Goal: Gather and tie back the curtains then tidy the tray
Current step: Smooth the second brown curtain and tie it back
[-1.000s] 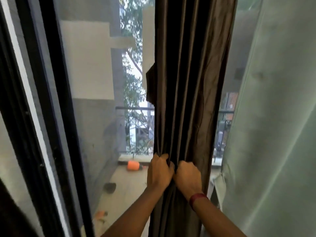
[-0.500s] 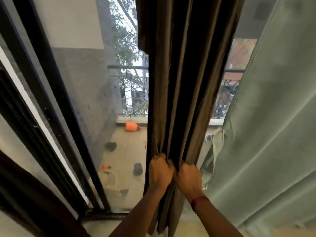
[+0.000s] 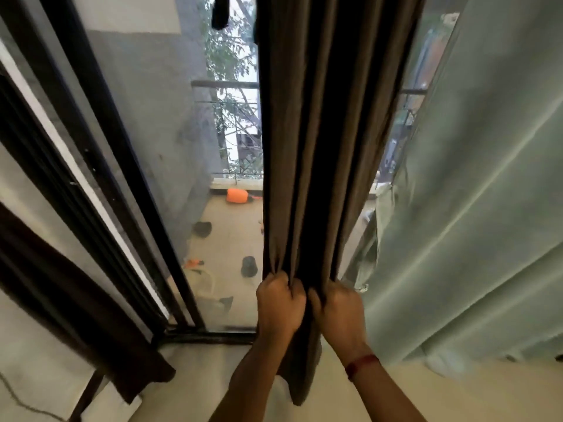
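A dark brown curtain (image 3: 323, 147) hangs bunched into folds in front of the glass door. My left hand (image 3: 280, 303) grips the left side of the gathered folds near the curtain's lower part. My right hand (image 3: 338, 312), with a red band on its wrist, grips the right side of the same folds, the two fists almost touching. The curtain's bottom end hangs below my hands, above the floor. A pale green curtain (image 3: 475, 208) hangs loose to the right. No tray is in view.
The black door frame (image 3: 122, 166) runs down the left, with another dark brown curtain (image 3: 70, 315) at the lower left. Through the glass lie a balcony floor, an orange container (image 3: 237, 196), scattered small items and a railing (image 3: 231, 117). Cream floor (image 3: 457, 391) lies below.
The view has tilted downward, so the floor and the curtain's bottom end now show. Both hands keep gripping the gathered folds and have slid lower along the curtain.
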